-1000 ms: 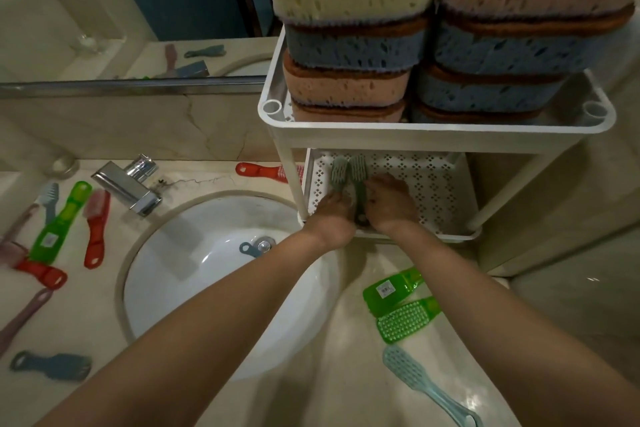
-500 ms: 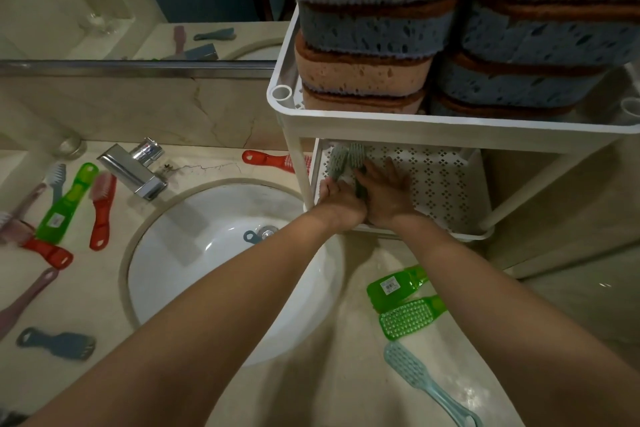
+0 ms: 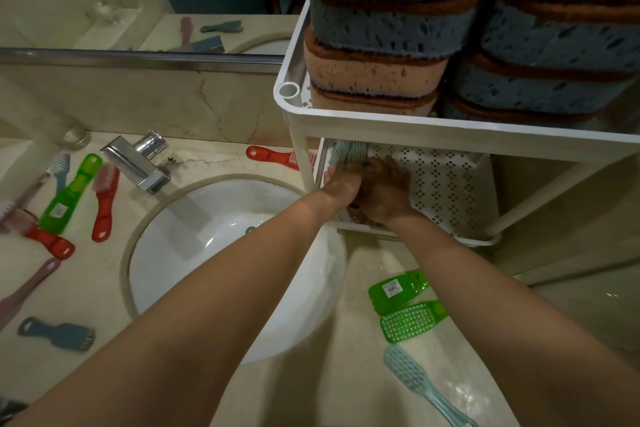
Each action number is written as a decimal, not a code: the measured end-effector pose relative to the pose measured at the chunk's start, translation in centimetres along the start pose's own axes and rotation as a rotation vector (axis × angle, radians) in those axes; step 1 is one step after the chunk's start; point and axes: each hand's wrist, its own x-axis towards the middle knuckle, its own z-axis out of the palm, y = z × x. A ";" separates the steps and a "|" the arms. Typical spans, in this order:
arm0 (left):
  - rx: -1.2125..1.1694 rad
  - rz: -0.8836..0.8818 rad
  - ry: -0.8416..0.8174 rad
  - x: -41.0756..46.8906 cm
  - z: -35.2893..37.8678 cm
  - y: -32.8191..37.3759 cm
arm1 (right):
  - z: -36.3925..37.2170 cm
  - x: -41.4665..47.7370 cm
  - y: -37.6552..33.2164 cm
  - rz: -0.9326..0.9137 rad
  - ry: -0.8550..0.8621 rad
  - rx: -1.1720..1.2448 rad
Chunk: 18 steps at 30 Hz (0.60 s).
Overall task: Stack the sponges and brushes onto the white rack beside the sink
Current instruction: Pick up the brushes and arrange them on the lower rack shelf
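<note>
In the head view, the left grip (image 3: 341, 184) and right grip (image 3: 384, 192) are meeting side by side on the lower shelf of the white rack (image 3: 446, 184). The pale teal brushes (image 3: 348, 151) are poking out just beyond their fingertips. The right grip's fingers are lying spread flat over the handles; whether the left is clamping them I cannot tell.

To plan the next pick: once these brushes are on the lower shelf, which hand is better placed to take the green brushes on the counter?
Probably the right hand. The green brushes lie close beside the right forearm; the left forearm stretches over the sink, farther from them.
</note>
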 end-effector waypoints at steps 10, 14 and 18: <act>-0.077 0.065 0.044 -3.0 0.3 -1.5 | -1.2 -1.7 -0.4 -0.021 0.118 0.150; -0.106 0.153 0.075 -4.7 0.0 -2.7 | -1.6 -3.0 -0.4 0.027 0.166 0.253; -0.183 0.251 0.164 -7.2 -0.4 -5.3 | -1.6 -4.7 -1.5 0.047 0.199 0.447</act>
